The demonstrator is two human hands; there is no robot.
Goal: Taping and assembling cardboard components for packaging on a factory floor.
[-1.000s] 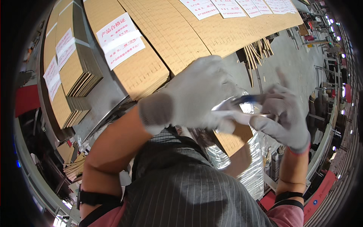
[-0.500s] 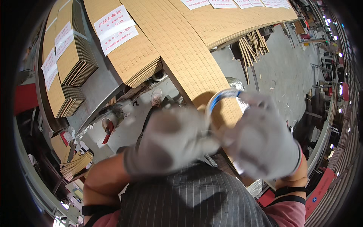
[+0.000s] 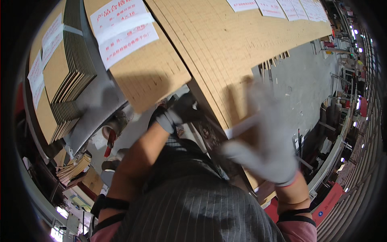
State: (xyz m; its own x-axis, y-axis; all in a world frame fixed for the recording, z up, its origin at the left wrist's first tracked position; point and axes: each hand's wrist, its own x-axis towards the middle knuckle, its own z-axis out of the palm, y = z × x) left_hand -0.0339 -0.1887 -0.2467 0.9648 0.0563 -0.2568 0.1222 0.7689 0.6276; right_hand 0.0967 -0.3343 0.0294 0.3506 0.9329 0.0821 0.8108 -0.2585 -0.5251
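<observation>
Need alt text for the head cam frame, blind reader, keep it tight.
Seen from above, a person's two grey-gloved hands work at the edge of stacked flat cardboard sheets: the left hand reaches under the stack's edge, while the motion-blurred right hand is raised with a thin white strip by its fingers. White paper labels lie on the stacks.

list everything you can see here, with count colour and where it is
flat cardboard stacks: several, brown, across the top and left
paper labels: many, white with red print, stuck on the stacks
red-handled tool: one, left of the left arm
tape roll: one, pale, beside that tool
concrete floor: grey, right
striped apron: one, dark grey, bottom centre
left hand: grey glove, reaching under a stack's edge; what it holds is hidden
right hand: pale glove, blurred, a thin white strip at its fingers
</observation>
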